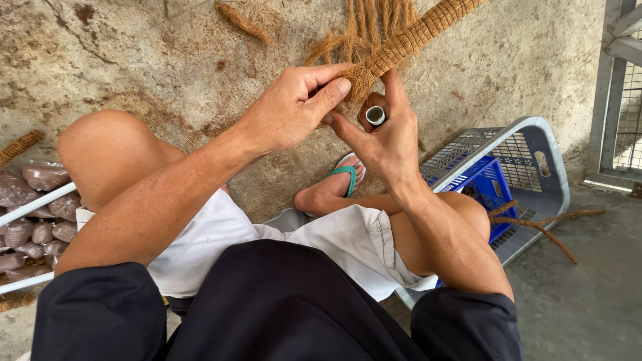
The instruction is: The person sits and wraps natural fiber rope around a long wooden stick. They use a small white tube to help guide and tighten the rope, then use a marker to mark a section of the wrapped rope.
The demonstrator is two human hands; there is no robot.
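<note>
A pole wrapped in brown coir rope (pixel 421 30) slants from the top right down to my hands. Its bare pipe end (pixel 376 115) shows as a small white ring. My right hand (pixel 384 137) grips the pole just behind that end. My left hand (pixel 294 107) pinches a loose tuft of coir fibre (pixel 358 73) against the wrap, thumb on top. More loose coir strands (pixel 374 20) hang above the hands.
A grey plastic crate (pixel 535 167) with a blue crate (pixel 491 187) inside lies at the right, coir cords (pixel 542 227) draped on it. Several brown filled bags (pixel 33 214) sit at the left beside white rods. A metal gate (pixel 622 80) stands far right.
</note>
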